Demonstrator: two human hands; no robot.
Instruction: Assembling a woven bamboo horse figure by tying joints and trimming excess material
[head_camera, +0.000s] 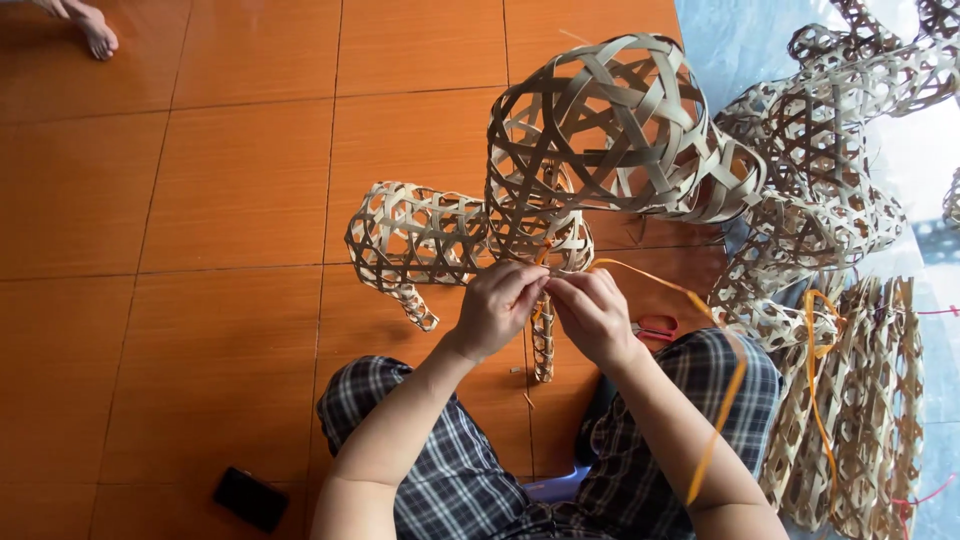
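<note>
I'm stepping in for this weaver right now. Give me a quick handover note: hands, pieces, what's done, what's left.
Left hand and right hand: both pinch the orange strip at the woven figure, low on its middle.
Figure: on the floor before the knees; round head and one side limb woven.
Strip trails over the right knee.
Finished-looking figures lie piled at right; scissors by the right hand.
Left: the binding is unfinished.

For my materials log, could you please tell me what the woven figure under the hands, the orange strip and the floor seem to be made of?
Woven figure: flat pale strips, probably bamboo or rattan, matte, in an open lattice weave.
Orange strip: thin, smooth band, possibly plastic or dyed cane; both the left hand and right hand pinch near its end.
Floor: glossy orange-brown tiles with visible grout lines, likely ceramic.
</note>
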